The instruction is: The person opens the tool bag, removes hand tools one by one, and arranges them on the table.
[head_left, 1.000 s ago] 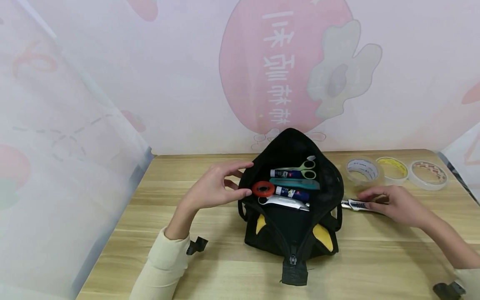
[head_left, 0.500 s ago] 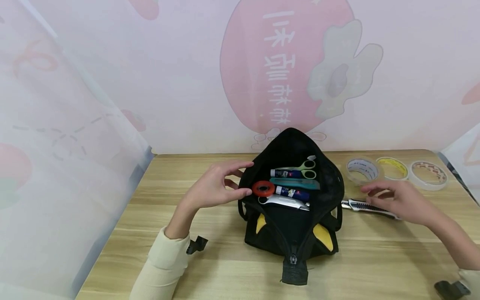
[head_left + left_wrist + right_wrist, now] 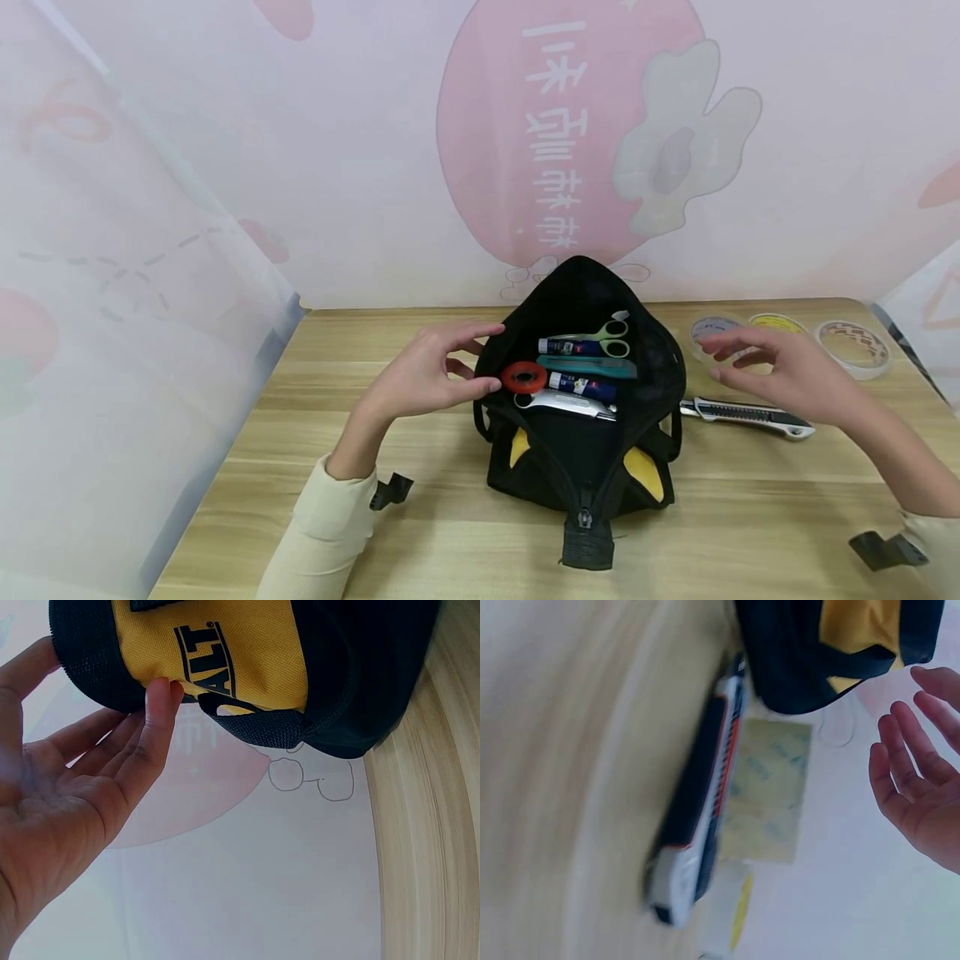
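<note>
A black and yellow tool bag [image 3: 588, 467] stands unzipped on the table. Inside lie a red tape roll [image 3: 523, 377], two glue sticks [image 3: 581, 387], green-handled scissors [image 3: 614, 340], a teal cutter [image 3: 588, 367] and a white-handled tool [image 3: 566, 403]. My left hand [image 3: 427, 371] touches the bag's left side with index finger and thumb; the left wrist view shows fingertips against the fabric. My right hand [image 3: 795, 375] hovers with relaxed fingers, holding nothing, above a utility knife [image 3: 750, 415]. The knife lies right of the bag, its tip end hidden beside it.
Three tape rolls stand at the back right: a clear one [image 3: 708, 327], a yellow-cored one [image 3: 776, 322] and another clear one [image 3: 855, 350]. My right hand partly covers the first two. A patterned pink cloth [image 3: 375, 167] hangs behind the wooden table [image 3: 420, 542].
My right hand has let go of the utility knife and risen away from it towards the tape rolls. The knife stays on the table. My left hand has kept its place on the bag.
</note>
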Demonstrator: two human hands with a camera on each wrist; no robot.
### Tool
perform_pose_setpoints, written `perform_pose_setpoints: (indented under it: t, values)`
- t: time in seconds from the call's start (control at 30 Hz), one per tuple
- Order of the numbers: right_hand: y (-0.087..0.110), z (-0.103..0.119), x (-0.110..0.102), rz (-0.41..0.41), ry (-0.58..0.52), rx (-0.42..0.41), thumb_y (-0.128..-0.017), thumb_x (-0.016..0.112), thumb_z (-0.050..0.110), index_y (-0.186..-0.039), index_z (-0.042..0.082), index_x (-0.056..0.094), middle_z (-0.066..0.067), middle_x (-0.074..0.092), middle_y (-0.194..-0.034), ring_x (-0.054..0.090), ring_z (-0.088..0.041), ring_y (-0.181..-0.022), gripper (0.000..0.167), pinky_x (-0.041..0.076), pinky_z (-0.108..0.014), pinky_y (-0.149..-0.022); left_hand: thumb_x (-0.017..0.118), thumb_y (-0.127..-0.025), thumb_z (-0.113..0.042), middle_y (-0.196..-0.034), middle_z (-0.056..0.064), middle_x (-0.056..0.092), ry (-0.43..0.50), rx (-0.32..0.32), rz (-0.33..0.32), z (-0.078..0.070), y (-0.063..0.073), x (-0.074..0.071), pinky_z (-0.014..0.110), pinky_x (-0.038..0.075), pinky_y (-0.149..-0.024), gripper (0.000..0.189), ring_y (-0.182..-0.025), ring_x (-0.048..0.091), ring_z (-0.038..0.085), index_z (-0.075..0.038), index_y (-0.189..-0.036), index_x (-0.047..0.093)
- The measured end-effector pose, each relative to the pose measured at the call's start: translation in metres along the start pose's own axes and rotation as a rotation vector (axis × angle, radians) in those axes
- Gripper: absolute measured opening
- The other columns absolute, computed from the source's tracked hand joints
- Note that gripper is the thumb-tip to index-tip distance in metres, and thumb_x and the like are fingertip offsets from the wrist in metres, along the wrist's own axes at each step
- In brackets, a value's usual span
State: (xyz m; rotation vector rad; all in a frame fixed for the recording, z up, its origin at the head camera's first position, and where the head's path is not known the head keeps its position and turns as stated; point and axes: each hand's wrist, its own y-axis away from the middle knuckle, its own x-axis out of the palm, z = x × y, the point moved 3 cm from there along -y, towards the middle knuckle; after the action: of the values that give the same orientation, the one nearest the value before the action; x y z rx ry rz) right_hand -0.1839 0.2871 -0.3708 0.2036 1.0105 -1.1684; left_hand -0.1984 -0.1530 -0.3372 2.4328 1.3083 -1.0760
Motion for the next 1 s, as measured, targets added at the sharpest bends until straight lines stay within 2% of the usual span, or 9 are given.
perform_pose_setpoints:
  t: [0.07,0.23,0.33,0.43,0.6,0.77,0.9,1.0]
  values:
    - [-0.007,0.009,-0.001,-0.008,0.004,-0.013,-0.092,0.081,0.001,-0.128,0.015,0.076,0.011,0.076,-0.116,0.067,0.01,-0.103,0.039,0.057,-0.008,-0.085,0.085,-0.091,-0.012,-0.153,0.013,0.063,0.003,0.0,0.0,0.0,0.0,0.0,0.047,0.068,-0.091,0.067,-0.12,0.073,0.03,-0.005,-0.153,0.059]
    - [-0.022,0.028,-0.001,-0.009,0.015,-0.016,-0.093,0.083,0.006,-0.13,0.017,0.075,-0.004,0.079,-0.12,0.068,0.008,-0.102,0.04,0.056,-0.007,-0.087,0.084,-0.092,-0.012,-0.154,0.013,0.063,-0.009,0.002,0.001,-0.001,0.001,-0.001,0.036,0.068,-0.09,0.067,-0.12,0.073,0.029,-0.005,-0.153,0.059]
    - [-0.03,0.037,0.0,-0.018,-0.012,-0.011,-0.091,0.085,0.005,-0.128,0.019,0.076,-0.002,0.079,-0.12,0.069,0.006,-0.101,0.041,0.056,-0.008,-0.087,0.084,-0.092,-0.012,-0.154,0.013,0.063,-0.01,0.002,0.002,-0.002,0.001,-0.001,0.032,0.067,-0.089,0.067,-0.119,0.074,0.029,-0.005,-0.153,0.059]
    - [-0.039,0.046,0.001,-0.033,-0.055,-0.025,-0.089,0.086,0.001,-0.125,0.015,0.077,-0.001,0.078,-0.119,0.07,0.003,-0.102,0.04,0.058,-0.01,-0.087,0.084,-0.092,-0.012,-0.154,0.013,0.063,-0.011,0.002,0.001,-0.002,0.001,-0.001,0.031,0.067,-0.088,0.067,-0.119,0.074,0.029,-0.005,-0.153,0.059]
    - [-0.054,0.058,0.002,-0.03,-0.068,-0.093,-0.087,0.086,-0.002,-0.127,0.012,0.077,-0.003,0.078,-0.119,0.071,-0.002,-0.102,0.043,0.058,-0.01,-0.087,0.084,-0.092,-0.012,-0.154,0.013,0.063,-0.013,-0.001,0.0,-0.002,0.001,-0.001,0.031,0.067,-0.088,0.067,-0.119,0.074,0.028,-0.005,-0.153,0.059]
    - [-0.07,0.071,0.009,0.017,-0.089,-0.172,-0.088,0.085,-0.001,-0.128,0.015,0.076,0.001,0.077,-0.12,0.07,-0.005,-0.101,0.043,0.059,-0.013,-0.089,0.084,-0.092,-0.012,-0.154,0.013,0.063,-0.011,-0.001,0.001,-0.002,0.001,-0.002,0.032,0.067,-0.089,0.067,-0.119,0.074,0.029,-0.005,-0.153,0.058]
    - [-0.081,0.08,0.019,0.067,-0.088,-0.19,-0.09,0.084,0.002,-0.126,0.016,0.077,0.004,0.078,-0.119,0.067,-0.002,-0.101,0.04,0.062,-0.018,-0.087,0.084,-0.092,-0.012,-0.153,0.013,0.063,-0.011,0.003,0.001,-0.003,0.001,-0.002,0.031,0.067,-0.088,0.066,-0.119,0.074,0.029,-0.004,-0.153,0.059]
    - [-0.088,0.085,0.028,0.111,-0.077,-0.175,-0.092,0.084,0.006,-0.127,0.016,0.077,0.004,0.078,-0.121,0.068,-0.002,-0.102,0.037,0.065,-0.025,-0.087,0.084,-0.092,-0.012,-0.153,0.013,0.063,-0.009,0.005,0.001,-0.003,0.001,-0.001,0.03,0.067,-0.087,0.066,-0.119,0.074,0.028,-0.004,-0.153,0.059]
